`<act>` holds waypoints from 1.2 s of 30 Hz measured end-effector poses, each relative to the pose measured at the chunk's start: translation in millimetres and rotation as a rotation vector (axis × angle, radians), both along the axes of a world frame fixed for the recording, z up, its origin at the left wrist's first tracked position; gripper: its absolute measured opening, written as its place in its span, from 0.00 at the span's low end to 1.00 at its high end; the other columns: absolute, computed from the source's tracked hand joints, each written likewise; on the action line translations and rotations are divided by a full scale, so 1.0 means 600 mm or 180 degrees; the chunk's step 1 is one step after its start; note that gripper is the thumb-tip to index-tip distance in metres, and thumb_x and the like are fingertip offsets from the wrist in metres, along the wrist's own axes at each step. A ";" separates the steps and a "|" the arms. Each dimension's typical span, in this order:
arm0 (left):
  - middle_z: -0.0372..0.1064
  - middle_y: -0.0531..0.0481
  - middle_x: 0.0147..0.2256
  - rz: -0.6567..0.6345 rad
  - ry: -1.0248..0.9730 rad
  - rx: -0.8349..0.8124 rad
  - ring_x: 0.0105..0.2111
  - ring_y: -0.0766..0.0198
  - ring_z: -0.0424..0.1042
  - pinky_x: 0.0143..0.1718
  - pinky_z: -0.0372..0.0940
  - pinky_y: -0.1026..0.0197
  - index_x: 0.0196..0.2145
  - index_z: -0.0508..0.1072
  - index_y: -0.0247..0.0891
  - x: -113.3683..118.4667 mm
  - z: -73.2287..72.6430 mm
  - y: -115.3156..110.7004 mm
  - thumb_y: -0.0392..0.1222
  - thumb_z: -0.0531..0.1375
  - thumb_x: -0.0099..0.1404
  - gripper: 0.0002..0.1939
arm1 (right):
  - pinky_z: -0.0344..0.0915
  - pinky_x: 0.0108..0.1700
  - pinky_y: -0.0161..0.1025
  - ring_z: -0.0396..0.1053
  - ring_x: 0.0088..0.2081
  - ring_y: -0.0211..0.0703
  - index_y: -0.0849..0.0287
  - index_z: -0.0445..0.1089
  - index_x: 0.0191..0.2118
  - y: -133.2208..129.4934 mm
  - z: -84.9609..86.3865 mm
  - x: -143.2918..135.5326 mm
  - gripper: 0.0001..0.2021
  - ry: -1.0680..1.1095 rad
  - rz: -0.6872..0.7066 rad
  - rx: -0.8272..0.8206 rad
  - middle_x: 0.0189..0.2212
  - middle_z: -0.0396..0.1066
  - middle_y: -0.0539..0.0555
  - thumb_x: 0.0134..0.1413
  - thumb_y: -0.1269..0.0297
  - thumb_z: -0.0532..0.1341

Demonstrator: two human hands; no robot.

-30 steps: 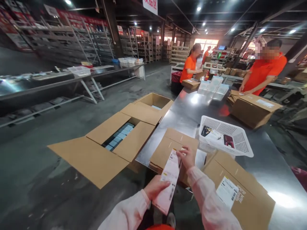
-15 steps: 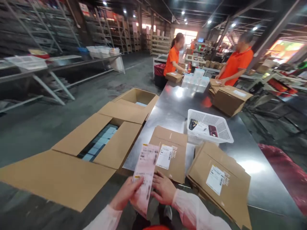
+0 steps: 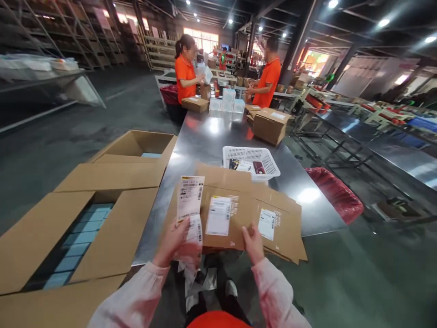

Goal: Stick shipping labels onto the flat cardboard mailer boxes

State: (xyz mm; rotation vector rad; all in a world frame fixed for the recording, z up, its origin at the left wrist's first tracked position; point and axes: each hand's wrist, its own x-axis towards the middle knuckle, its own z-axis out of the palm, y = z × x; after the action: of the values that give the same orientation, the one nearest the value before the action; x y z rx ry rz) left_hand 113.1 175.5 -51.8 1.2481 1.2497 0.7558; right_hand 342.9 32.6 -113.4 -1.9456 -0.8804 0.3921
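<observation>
A strip of printed labels is pinched in my left hand, its lower end hanging below the table edge. Just right of it lies a flat brown cardboard piece with a white label stuck on it. My right hand grips that cardboard at its lower right edge, thumb on top. Farther right, a stack of flat cardboard bears another white label.
The metal table holds a white basket with small items, pale blue boxes and a cardboard stack. Large open cartons stand at left, a red-lined bin at right. Two people in orange shirts stand beyond.
The view has swung right. My right hand has moved from beside the label strip to the labelled cardboard's right edge and taken hold. That cardboard now lies closer to the right stack, overlapping it.
</observation>
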 end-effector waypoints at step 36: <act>0.67 0.54 0.24 0.0891 -0.1364 -0.0233 0.25 0.67 0.65 0.30 0.61 0.65 0.26 0.70 0.34 -0.015 -0.059 -0.157 0.54 0.70 0.43 0.21 | 0.65 0.32 0.39 0.70 0.29 0.44 0.59 0.73 0.26 0.098 0.115 -0.164 0.12 0.0930 0.2312 -0.0032 0.26 0.74 0.53 0.41 0.55 0.66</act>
State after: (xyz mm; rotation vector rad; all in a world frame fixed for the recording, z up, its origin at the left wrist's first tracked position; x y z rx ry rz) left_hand 104.4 81.4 -87.0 0.8019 1.0926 1.1045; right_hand 244.6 91.3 -44.2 -1.4658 -1.3646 1.0703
